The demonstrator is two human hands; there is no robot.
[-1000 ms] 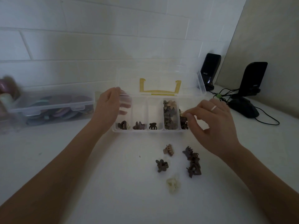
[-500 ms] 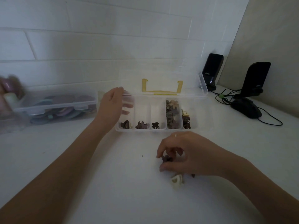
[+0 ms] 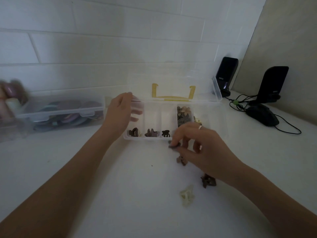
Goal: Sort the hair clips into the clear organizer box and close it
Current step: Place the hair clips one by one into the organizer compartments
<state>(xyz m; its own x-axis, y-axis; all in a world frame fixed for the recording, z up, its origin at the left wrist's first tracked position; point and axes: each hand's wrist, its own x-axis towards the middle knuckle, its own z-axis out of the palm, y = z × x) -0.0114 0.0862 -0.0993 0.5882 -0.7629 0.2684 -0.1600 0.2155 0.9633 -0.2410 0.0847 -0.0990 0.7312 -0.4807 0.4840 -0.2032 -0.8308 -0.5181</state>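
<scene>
Right hand (image 3: pixel 204 148) has a small dark hair clip (image 3: pixel 174 145) pinched between thumb and fingers (image 3: pixel 184 142), lifted just off the bench (image 3: pixel 120 194) right at the front edge of the clear organizer box (image 3: pixel 151 137). Left hand (image 3: pixel 120 114) is wrapped loosely around the box's left end, fingers curled over the wall and showing through the plastic, so it's steadying the box, not carrying anything.

The box sits open with its lid (image 3: pixel 173 86) leaning back against the wall. The three left compartments hold one or two dark clips each, the fourth is stacked pretty full, and the far right one is mostly hidden behind the right hand. On the bench, loose: a brownish clip (image 3: pixel 181 160) tucked just under the right hand, a dark brown cluster (image 3: pixel 208 180) near the wrist, and a cream clip (image 3: pixel 187 194) nearest the camera.

If I were doing this step, I'd match the clip to a compartment by colour or shape first (the picture's too dim for me to say which one it belongs in), carry it clear over the front wall, and only let go once it's low inside so it doesn't bounce out. Keep the left hand planted, since that light box would probably slide.
</scene>
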